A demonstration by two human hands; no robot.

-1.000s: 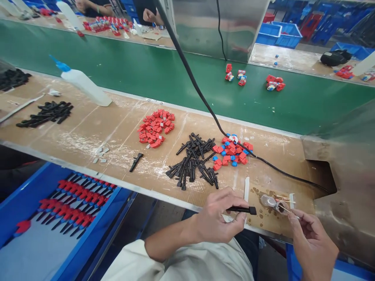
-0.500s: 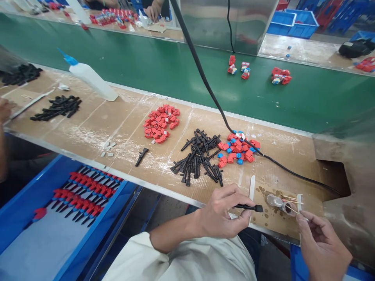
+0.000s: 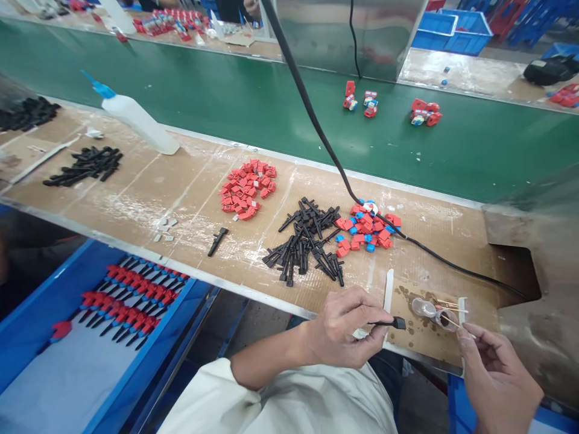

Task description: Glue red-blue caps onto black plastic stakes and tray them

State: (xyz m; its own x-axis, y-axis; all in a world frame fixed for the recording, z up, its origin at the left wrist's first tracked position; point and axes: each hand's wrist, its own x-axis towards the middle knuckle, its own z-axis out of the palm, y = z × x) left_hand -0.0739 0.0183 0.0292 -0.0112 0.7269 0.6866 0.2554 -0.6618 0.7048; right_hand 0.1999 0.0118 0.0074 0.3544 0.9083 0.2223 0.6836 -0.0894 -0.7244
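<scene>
smooth plastic part (image 3: 398, 323), wooden stick (image 3: 451, 322), glossy-streaked cardboard (image 3: 190, 196), shiny metal panel (image 3: 323, 45)

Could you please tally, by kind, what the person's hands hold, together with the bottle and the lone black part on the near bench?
Black parts: 2 (one in the left hand, the lone one lying apart)
Stick: 1 (in the right hand)
Bottle: 1
Total: 4
</scene>
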